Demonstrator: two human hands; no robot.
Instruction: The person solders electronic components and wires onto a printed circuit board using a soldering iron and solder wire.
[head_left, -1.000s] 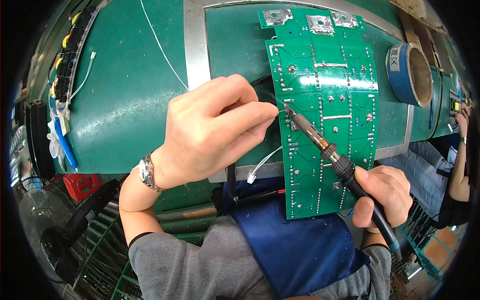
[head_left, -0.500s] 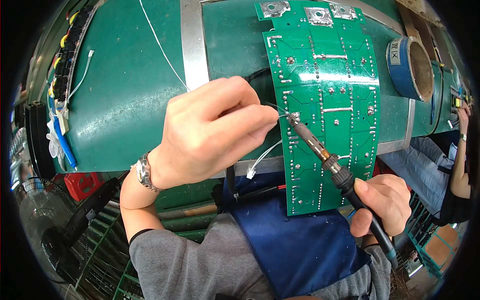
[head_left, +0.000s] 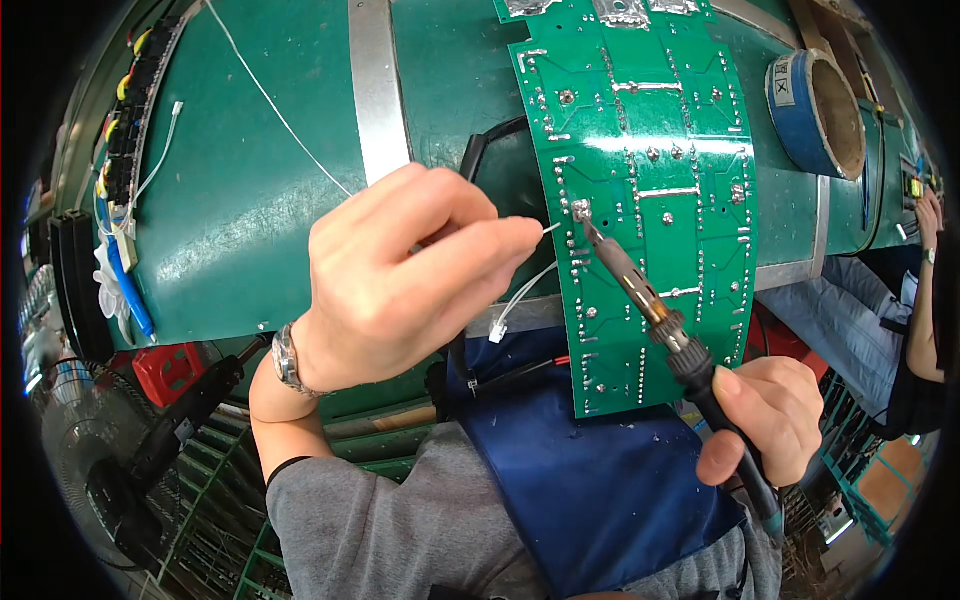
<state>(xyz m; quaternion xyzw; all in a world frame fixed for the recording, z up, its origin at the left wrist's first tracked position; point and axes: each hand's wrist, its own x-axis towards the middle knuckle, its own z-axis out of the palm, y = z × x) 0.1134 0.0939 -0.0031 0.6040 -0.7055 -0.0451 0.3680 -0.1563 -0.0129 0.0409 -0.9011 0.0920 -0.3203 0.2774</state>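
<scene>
A large green circuit board, solder side up, lies over the bench's front edge in front of me. My left hand pinches a thin solder wire between thumb and fingertips. The wire's short end sticks out at the board's left edge, apart from the iron. My right hand is wrapped round the black handle of a soldering iron. The iron's tip points up and left, at or just over a shiny solder pad near that edge; contact is hard to tell.
Behind the board's right side stands a blue-and-brown cardboard ring. A strip of black parts and a blue pen lie at far left. White connector leads show by the board's left edge. Another person's arm is at far right.
The solder wire has drawn back left from the iron's tip, along with my left hand. The iron stays by the same pad. The board sits slightly higher in view.
</scene>
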